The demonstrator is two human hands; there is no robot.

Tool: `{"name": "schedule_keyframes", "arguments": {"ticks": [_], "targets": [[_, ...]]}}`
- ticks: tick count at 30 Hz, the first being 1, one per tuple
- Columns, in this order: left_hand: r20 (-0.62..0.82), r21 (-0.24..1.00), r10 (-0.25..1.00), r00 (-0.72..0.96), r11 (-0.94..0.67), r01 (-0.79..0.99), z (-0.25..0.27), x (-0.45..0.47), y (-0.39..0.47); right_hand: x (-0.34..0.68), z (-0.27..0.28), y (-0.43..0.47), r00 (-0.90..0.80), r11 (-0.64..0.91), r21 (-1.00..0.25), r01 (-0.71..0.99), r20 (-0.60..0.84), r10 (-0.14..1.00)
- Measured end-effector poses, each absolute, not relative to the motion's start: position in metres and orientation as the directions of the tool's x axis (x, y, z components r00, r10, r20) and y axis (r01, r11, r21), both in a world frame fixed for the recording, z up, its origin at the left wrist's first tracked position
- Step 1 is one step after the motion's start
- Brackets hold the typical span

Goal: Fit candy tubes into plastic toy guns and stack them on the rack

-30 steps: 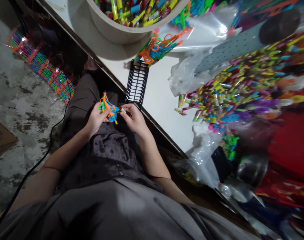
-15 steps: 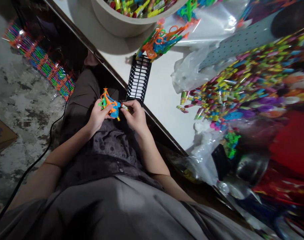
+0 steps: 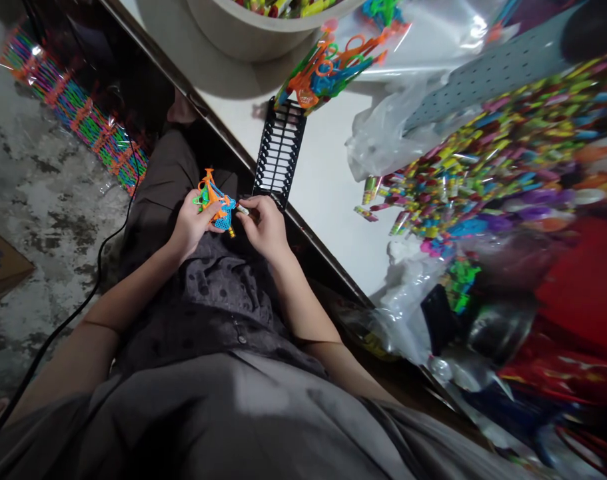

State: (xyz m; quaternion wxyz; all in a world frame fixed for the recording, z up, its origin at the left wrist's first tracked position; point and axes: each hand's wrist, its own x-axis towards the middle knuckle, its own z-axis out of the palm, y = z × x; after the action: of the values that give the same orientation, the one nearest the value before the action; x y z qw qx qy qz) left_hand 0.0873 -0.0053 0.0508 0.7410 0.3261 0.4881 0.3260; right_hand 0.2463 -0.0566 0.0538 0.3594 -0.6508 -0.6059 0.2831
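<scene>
Over my lap, my left hand point(image 3: 187, 228) is closed around a small bunch of plastic toys point(image 3: 214, 205) in orange, blue and green. A short yellow striped piece sticks out below the bunch. My right hand point(image 3: 266, 228) pinches a small printed tube point(image 3: 242, 209) between thumb and fingertips. The tube's reddish end is at the right side of the blue toy; whether it is inserted there I cannot tell. Just beyond my right hand lies a black slotted rack point(image 3: 280, 152) at the table edge. More orange, blue and green toys point(image 3: 319, 79) rest at its far end.
On the white table point(image 3: 328, 200) stands a round tub point(image 3: 243, 39) of small tubes. A heap of colourful tubes point(image 3: 448, 180) spreads at the right, beside a clear plastic bag point(image 3: 383, 143). A bagged bundle of coloured pieces point(image 3: 78, 113) lies on the floor near a black cable point(image 3: 101, 257).
Both hands appear slightly further left and up, still holding the toys and the tube. The table and its things have shifted a little in view as my head moved.
</scene>
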Motion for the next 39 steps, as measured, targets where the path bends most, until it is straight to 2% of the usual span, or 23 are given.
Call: {"name": "schedule_keyframes", "arguments": {"ticks": [3,8,24,29,33,39], "targets": [[-0.502,0.813,0.803,0.322,0.565,-0.140,0.049,0.088,-0.006,0.248,0.052,-0.058,0.107,0.015,-0.830,0.558,0.090,0.990],[-0.515,0.797,0.790,0.333,0.584,-0.152,0.048,0.088,-0.006,0.252,0.052,-0.058,0.084,-0.014,-0.868,0.497,0.032,0.996],[-0.529,0.801,0.788,0.314,0.587,-0.122,0.045,0.089,-0.008,0.252,0.049,-0.063,0.035,0.024,-0.805,0.593,0.055,0.998],[-0.588,0.756,0.738,0.330,0.647,-0.101,0.045,0.088,-0.007,0.249,0.045,-0.067,0.043,0.046,-0.789,0.612,0.091,0.995],[-0.614,0.726,0.710,0.344,0.679,-0.106,0.046,0.093,-0.011,0.254,0.046,-0.066,0.075,-0.036,-0.792,0.610,0.012,0.997],[-0.486,0.816,0.799,0.355,0.560,-0.144,0.053,0.103,-0.015,0.267,0.061,-0.067,0.122,-0.161,-0.891,0.425,-0.119,0.985]]}}
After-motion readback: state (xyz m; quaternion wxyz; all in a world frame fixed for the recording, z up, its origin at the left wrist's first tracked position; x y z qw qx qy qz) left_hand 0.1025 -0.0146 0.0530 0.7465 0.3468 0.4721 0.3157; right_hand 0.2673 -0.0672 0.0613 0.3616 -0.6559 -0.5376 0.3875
